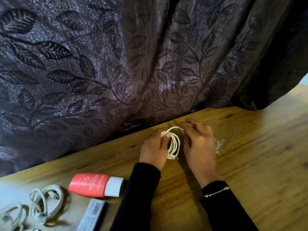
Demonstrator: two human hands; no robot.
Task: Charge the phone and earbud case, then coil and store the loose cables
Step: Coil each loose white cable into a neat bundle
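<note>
the left hand [154,148] grips a coiled white cable [174,144] above the wooden table [258,164], the thumb pressed over the top of the loops and the fingers curled round them. one plug end of the cable hangs at the bottom of the coil. the right hand [199,144] sits just beside the coil, its fingertips pinching the free end of the same cable where it arcs over the top. both arms wear black sleeves, and a thin gold bracelet [215,192] lies on the right wrist.

a clear drinking glass [223,135] stands on the table just behind the right hand, partly hidden by it. at the lower left two more coiled white cables rest on the table: one [45,202] near the red tube [95,185] with a white cap, the other [11,215] at the picture's edge. a grey box [91,215] with a barcode lies just below the tube. a dark curtain [116,55] with a leaf pattern hangs behind the table.
</note>
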